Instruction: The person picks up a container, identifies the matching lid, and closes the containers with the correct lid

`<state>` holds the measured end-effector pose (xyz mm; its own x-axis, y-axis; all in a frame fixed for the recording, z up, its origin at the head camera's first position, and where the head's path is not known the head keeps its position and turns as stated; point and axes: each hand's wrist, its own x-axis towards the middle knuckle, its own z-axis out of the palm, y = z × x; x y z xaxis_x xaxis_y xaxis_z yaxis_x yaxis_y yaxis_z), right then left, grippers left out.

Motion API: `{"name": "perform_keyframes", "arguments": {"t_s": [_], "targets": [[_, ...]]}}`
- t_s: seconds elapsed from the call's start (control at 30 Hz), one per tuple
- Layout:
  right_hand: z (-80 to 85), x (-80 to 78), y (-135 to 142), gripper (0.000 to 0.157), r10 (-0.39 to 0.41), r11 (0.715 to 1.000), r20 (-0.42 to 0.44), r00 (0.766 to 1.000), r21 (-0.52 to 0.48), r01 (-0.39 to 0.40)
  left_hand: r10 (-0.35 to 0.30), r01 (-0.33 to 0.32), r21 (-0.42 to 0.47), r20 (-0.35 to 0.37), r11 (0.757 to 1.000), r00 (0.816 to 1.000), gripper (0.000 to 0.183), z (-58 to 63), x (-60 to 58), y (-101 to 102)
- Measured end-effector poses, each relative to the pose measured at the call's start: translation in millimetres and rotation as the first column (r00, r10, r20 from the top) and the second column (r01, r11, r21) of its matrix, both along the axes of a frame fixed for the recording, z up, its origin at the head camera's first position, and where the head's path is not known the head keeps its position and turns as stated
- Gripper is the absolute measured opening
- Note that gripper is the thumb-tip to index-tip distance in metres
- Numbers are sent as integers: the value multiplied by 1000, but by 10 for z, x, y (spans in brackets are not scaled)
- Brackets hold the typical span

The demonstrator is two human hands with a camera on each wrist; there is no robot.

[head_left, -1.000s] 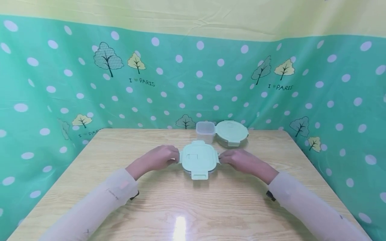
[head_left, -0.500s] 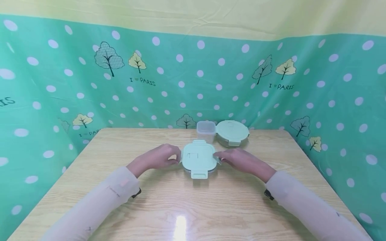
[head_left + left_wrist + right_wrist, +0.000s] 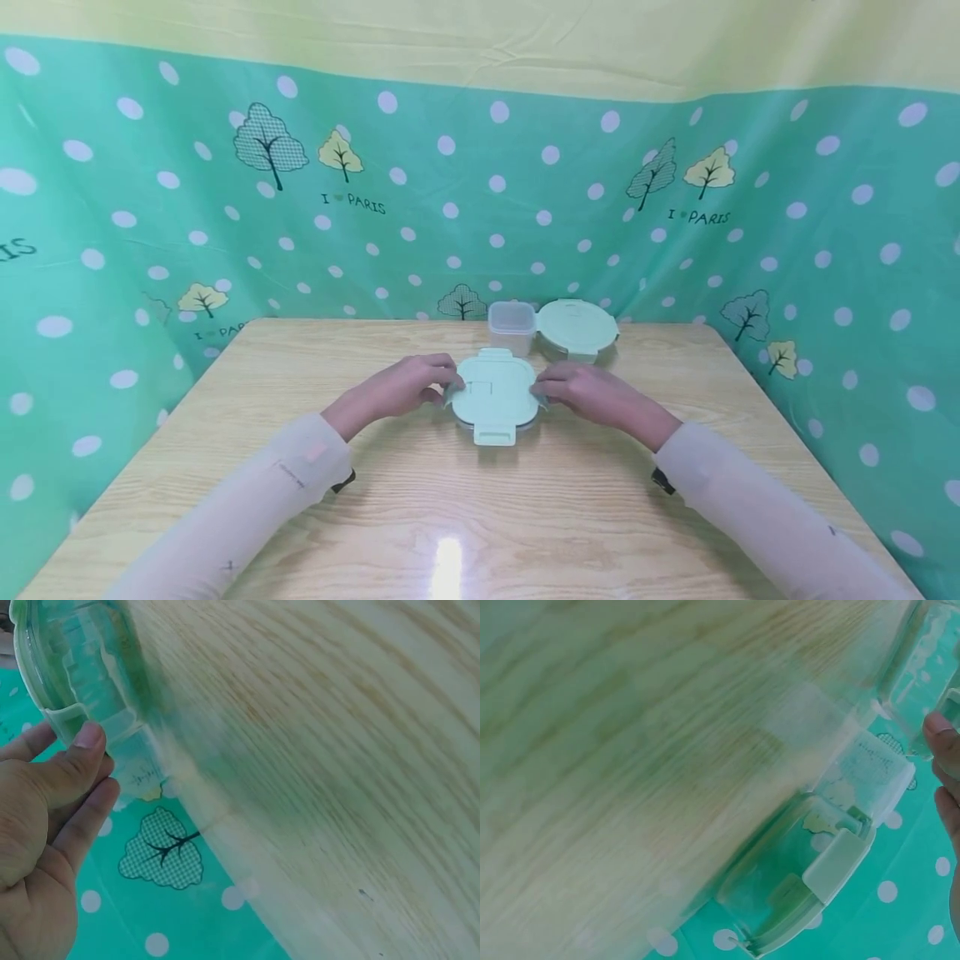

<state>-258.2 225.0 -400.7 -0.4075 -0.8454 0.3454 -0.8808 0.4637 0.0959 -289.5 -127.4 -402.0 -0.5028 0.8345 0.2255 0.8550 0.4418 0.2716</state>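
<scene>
A clear food container with a mint-green clip lid point(image 3: 495, 396) sits on the table between the two hands. In the head view, my left hand point(image 3: 412, 385) pinches the clip on its left side. The left wrist view shows that thumb on the green clip point(image 3: 69, 718), with a finger over the lid's edge. My right hand point(image 3: 592, 396) pinches the opposite clip, fingertips at the lid's right edge. Only the thumb and some fingers of the right hand point(image 3: 946, 769) show in the right wrist view. The clip nearest the person sticks outward.
Behind stand a small translucent tub point(image 3: 512, 329) and a round glass container with a mint lid point(image 3: 577, 327), side by side. The wooden table point(image 3: 360, 533) ends at a green dotted curtain point(image 3: 420, 217).
The left fingers have moved from beside the left clip onto the lid's edge. The right fingers have likewise come up onto the lid's right edge. The container stays about where it was.
</scene>
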Motion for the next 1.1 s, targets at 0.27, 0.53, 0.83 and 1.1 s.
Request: {"name": "perform_keyframes", "arguments": {"t_s": [0.27, 0.53, 0.83, 1.1], "targets": [[12, 5, 14, 47, -3, 996, 20, 1000, 86, 1, 4, -3, 4, -57, 1000, 998, 40, -2, 24, 24], [23, 23, 20, 46, 15, 992, -14, 1000, 128, -13, -2, 4, 30, -67, 1000, 998, 39, -49, 13, 33], [31, 7, 17, 45, 65, 990, -84, 994, 130, -54, -28, 33, 73, -65, 997, 997, 38, -69, 0, 16], [10, -35, 25, 43, 99, 982, -136, 986, 173, -75, -33, 37, 73, -57, 997, 998, 36, -57, 15, 9]]}}
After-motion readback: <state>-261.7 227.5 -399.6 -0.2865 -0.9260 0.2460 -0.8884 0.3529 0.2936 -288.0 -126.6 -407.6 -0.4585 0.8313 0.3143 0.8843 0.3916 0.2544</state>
